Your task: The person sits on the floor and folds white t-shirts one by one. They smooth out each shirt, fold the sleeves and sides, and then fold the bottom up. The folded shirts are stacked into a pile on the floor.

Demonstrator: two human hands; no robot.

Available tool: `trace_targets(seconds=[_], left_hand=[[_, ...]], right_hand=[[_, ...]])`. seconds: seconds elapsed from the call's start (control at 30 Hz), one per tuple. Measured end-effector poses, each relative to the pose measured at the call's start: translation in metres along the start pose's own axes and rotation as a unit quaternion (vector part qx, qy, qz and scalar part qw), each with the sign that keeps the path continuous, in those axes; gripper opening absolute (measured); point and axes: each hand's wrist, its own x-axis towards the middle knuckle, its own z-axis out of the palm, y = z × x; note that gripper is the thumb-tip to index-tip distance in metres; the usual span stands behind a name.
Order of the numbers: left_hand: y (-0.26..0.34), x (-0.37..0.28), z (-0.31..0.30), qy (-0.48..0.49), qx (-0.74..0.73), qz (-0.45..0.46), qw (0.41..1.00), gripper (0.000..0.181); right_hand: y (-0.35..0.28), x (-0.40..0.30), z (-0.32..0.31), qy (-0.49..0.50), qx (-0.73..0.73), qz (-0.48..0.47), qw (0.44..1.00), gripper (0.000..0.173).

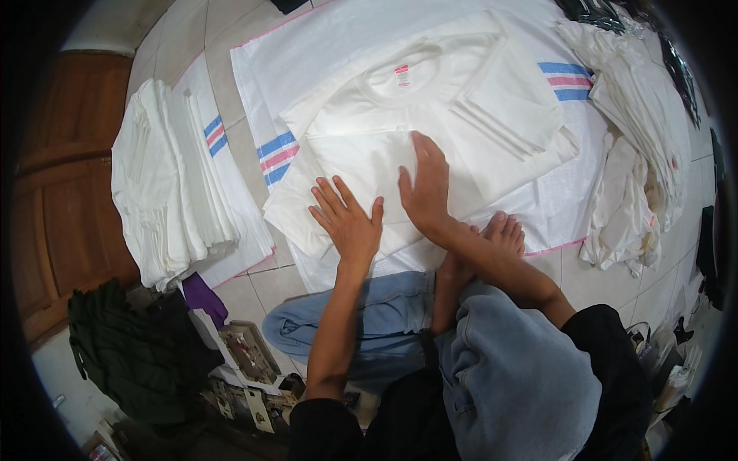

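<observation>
A white T-shirt (369, 155) lies spread over other white shirts on a white woven plastic sheet (277, 75). Its neckline, with a red and white label (402, 75) inside, faces away from me. My left hand (350, 225) rests flat on the lower left of the shirt, fingers spread, holding nothing. My right hand (426, 184) is on or just above the shirt's middle, its thumb apart from the curled fingers; whether it pinches any cloth cannot be told. A folded white sleeve (501, 129) lies at the right.
Stacked white shirts (167, 184) lie at the left on another woven sheet. More white garments (634, 115) are heaped at the right. Dark green cloth (124, 351) and a sewing machine part (251, 351) are at lower left. My bare foot (504, 230) touches the near sheet edge.
</observation>
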Motion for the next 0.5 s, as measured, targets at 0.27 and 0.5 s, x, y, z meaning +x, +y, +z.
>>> trace_targets(seconds=[0.27,0.5], left_hand=[[-0.104,0.03,-0.018,0.12,-0.065,-0.107,0.985,0.061],[-0.204,0.029,-0.037,0.014,-0.123,-0.188,0.974,0.054]], right_hand=[[0.027,0.009,0.008,-0.07,-0.287,-0.18,0.938,0.064],[0.027,0.007,0.011,-0.06,-0.259,-0.195,0.944,0.052]])
